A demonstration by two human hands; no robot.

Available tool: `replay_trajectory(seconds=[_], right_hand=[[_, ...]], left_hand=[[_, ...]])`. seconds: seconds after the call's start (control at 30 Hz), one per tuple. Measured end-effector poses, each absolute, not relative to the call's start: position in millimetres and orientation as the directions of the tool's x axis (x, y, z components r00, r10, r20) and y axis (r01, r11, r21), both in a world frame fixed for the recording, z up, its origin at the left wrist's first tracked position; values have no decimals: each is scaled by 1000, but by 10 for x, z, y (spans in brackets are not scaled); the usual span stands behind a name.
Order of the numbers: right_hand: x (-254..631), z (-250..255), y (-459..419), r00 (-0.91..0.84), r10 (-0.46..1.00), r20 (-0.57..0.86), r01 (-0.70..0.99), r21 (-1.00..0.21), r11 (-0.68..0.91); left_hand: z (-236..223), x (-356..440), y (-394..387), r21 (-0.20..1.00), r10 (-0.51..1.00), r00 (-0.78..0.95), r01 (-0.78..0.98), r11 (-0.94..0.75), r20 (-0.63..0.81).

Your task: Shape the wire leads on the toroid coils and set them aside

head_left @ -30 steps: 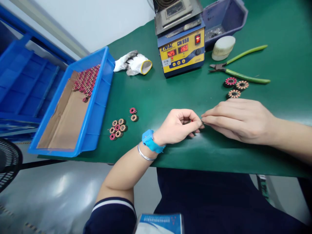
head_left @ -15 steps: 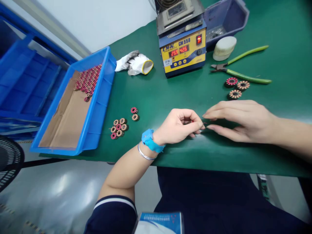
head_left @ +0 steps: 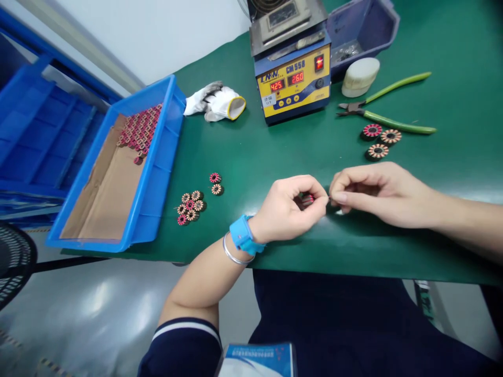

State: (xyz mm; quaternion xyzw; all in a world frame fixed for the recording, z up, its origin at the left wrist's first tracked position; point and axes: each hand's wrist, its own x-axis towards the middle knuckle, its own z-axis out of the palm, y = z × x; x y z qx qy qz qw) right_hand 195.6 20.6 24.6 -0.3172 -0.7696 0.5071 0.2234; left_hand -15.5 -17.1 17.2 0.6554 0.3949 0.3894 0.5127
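Observation:
My left hand [head_left: 288,209], with a blue watch on its wrist, is closed around a small wire-wound ring coil [head_left: 308,199]; only some red winding shows between the fingers. Right beside its fingertips, my right hand [head_left: 385,193] is closed in a pinch where the coil's thin wire end stuck out, and the fingers cover most of that wire. Something small and white peeks out beneath the right fingers. Beyond my right hand lie three coils [head_left: 378,152], red and copper-coloured. Several more coils [head_left: 190,204] sit grouped to the left on the green table [head_left: 251,152].
Green-handled cutting pliers [head_left: 396,121] lie behind the three coils. A yellow-fronted heating unit [head_left: 294,86] with red digits stands at the back, near a white oval block [head_left: 360,77] and a purple bin [head_left: 385,26]. White gloves [head_left: 220,102] rest beside a blue crate [head_left: 155,178] of coils.
My right hand's fingers, apart before, have closed in a pinch at the wire end by the left fingertips. My left hand has turned slightly, showing more of the coil.

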Motion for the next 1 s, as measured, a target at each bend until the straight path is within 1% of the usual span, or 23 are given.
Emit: replay_trajectory(seconds=[0.07,0.13,0.2,0.3,0.33,0.37,0.4,0.43,0.47,0.5,0.53,0.57,0.6,0.63,0.67,0.7,0.73,0.8,0.87,0.9,0.93,0.97,1.0], right_hand=[[1985,214,205,-657,679,328,291,-720,630],[2012,187,208,-656,541,527,334,-440,834],[2027,177,210,-690,424,586,357,-234,904],[2011,194,197,-740,319,592,342,-77,936],[1994,205,189,-742,322,588,343,-79,936],[1974,216,180,-732,359,579,350,-133,927],[1951,228,173,-710,443,547,365,-251,896],[1928,239,168,-688,556,466,372,-431,822],[1908,250,167,-672,665,325,363,-639,679],[1894,259,169,-667,731,142,340,-815,469],[1887,267,176,-679,733,-38,313,-918,243],[1889,273,185,-700,694,-171,295,-953,63],[1902,275,195,-714,661,-231,288,-957,-24],[1923,273,206,-717,665,-207,281,-960,4],[1952,266,216,-714,692,-111,279,-951,136],[1985,257,227,-713,700,40,279,-900,335],[2019,245,237,-715,666,213,278,-787,551],[2073,223,256,-741,471,478,262,-439,859],[2091,217,267,-782,280,557,223,-169,960],[2083,221,266,-791,240,563,213,-115,970],[2065,230,261,-792,247,559,216,-122,969],[2040,242,252,-782,303,544,233,-196,953],[2010,255,240,-762,406,504,261,-336,905]], left_hand=[[173,-168,-130,989,902,411,0,146,-133],[178,-180,-88,937,856,439,-82,340,-273],[185,-184,-63,902,834,450,-126,414,-320],[183,-179,-66,898,824,469,-129,420,-318],[174,-175,-76,919,838,464,-113,378,-287],[161,-169,-90,953,866,446,-84,290,-224],[145,-163,-105,989,900,419,-36,146,-117],[126,-156,-121,999,920,391,30,-46,30],[108,-149,-137,963,907,375,106,-249,193],[92,-143,-150,889,865,374,178,-421,334],[81,-139,-160,815,819,380,228,-533,429],[75,-137,-166,779,797,386,249,-576,465],[76,-138,-166,799,808,384,235,-553,446],[82,-142,-161,862,846,380,195,-468,373],[93,-150,-151,934,887,384,136,-329,256],[107,-160,-137,985,909,401,73,-156,115],[122,-171,-121,1000,903,428,17,20,-26],[148,-190,-88,959,849,481,-53,279,-221],[162,-200,-69,919,810,506,-80,386,-296],[164,-199,-69,913,803,513,-83,399,-304],[162,-196,-74,920,806,514,-75,384,-295],[158,-189,-85,941,824,504,-58,333,-260],[152,-180,-100,972,856,482,-31,231,-188]])
